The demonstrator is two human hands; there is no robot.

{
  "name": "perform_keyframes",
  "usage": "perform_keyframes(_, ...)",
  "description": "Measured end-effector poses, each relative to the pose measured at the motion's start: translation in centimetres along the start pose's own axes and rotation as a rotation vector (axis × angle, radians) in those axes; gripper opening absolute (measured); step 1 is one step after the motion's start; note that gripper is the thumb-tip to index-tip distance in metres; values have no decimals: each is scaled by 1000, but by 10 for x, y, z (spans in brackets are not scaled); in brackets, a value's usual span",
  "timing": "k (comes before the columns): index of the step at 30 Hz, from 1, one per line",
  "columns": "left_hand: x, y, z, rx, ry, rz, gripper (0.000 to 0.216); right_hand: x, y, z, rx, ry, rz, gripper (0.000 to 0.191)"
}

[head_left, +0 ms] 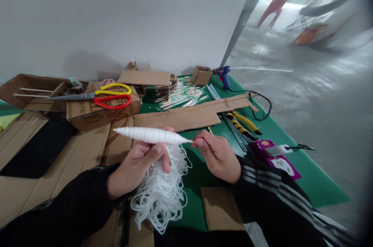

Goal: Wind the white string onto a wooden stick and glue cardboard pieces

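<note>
A thin wooden stick wound thickly with white string (151, 135) lies level above the table, tapering at both ends. My left hand (142, 161) supports it from below, thumb in front and some fingers behind it. With thumb and fingertips closed, my right hand (217, 153) pinches the bare right tip of the stick. A loose heap of looped white string (163, 196) hangs or lies beneath my left hand. Whether it joins the wound string is hidden by the fingers.
Scissors (112, 96) with yellow and red handles rest on a cardboard box (87, 116). Behind are a cardboard strip (186, 116), bundled sticks (183, 93) and a blue glue gun (224, 77). Pliers (244, 124) and a purple package (275, 157) lie right on the green table (314, 184).
</note>
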State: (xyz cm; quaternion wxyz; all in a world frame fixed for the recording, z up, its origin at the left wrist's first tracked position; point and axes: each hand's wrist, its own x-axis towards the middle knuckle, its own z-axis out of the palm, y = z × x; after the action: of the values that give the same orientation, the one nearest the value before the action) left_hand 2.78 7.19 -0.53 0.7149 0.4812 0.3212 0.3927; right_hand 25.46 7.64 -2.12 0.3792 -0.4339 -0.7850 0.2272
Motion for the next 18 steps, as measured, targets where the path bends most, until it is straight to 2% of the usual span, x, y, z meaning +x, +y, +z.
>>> perform_keyframes(3,0,0,0,-9,19,-4,44,-1,-1,3,80,28,12,10)
perform_keyframes(6,0,0,-1,27,43,-7,42,-1,-2,3,61,49,-20,3)
perform_keyframes(12,-1,1,2,89,25,-16,46,1,0,1,-60,8,-24,22)
perform_keyframes(15,0,3,2,101,49,-10,44,0,0,3,-8,20,12,13)
perform_keyframes(18,1,4,2,95,62,-26,46,-1,0,4,23,24,9,12)
